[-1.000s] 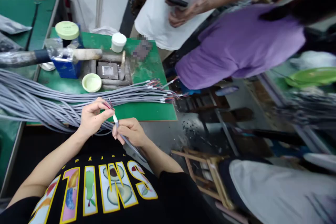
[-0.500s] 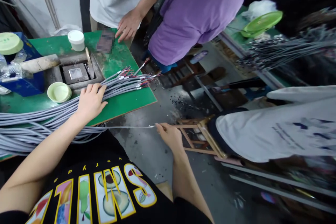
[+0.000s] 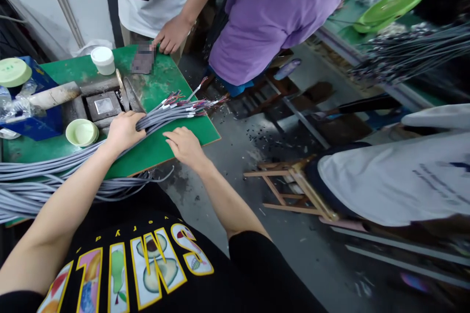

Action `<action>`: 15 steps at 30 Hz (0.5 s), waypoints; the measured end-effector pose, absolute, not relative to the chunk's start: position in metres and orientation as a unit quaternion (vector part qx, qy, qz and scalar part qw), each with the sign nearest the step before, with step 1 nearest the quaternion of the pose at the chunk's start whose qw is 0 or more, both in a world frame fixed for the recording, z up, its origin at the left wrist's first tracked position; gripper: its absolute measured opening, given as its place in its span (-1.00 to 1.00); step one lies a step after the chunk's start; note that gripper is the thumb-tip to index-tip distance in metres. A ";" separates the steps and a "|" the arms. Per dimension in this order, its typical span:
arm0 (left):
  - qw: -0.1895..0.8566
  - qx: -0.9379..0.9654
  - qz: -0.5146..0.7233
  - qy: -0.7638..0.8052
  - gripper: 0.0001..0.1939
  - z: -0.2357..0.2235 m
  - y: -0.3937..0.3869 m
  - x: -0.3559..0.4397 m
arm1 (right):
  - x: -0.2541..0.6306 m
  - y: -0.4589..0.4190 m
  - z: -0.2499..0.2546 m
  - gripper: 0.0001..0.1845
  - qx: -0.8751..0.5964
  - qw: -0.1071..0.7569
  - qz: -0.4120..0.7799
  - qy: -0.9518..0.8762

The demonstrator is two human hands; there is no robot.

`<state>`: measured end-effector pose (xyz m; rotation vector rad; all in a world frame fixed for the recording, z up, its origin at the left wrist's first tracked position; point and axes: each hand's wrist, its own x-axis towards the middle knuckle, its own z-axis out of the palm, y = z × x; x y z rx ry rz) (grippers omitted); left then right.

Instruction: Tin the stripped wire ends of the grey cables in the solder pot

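A bundle of grey cables [image 3: 161, 117] lies along the green table, its stripped ends with thin coloured wires and white sleeves pointing right. My left hand [image 3: 124, 131] is closed over this bundle, thumb on the near side; part of its grip is hidden underneath. Just below the cable ends, my right hand [image 3: 186, 145] hovers over the table edge with fingers stretched and nothing visible in them. A second group of grey cables [image 3: 117, 187] runs along the near edge by my body, and one loose end curls out past the table.
Beyond my left hand are a soldering pot [image 3: 105, 105], a pale green cup [image 3: 81, 133], a white tub [image 3: 103, 60] and a blue box [image 3: 47, 124]. A co-worker's hand [image 3: 172, 34] rests at the table's far corner. A wooden stool [image 3: 290, 186] stands right.
My right hand has let go of the single cable it held out to the right and moved up and left towards the bundle. My left hand's fingers have drawn in around the cables.
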<state>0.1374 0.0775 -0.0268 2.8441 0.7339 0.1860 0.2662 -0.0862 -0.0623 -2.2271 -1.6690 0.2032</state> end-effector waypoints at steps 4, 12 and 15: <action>0.128 0.955 0.077 0.256 -0.52 -0.029 0.080 0.137 | 0.265 -0.068 -0.058 -0.60 -0.801 0.139 0.065 -0.578; 0.130 0.962 0.055 0.234 -0.52 -0.029 0.078 0.139 | 0.271 -0.056 -0.060 -0.72 -0.824 0.102 0.018 -0.558; 0.117 0.970 0.023 0.214 -0.39 -0.030 0.076 0.145 | 0.279 -0.049 -0.061 -0.75 -0.816 0.087 0.017 -0.571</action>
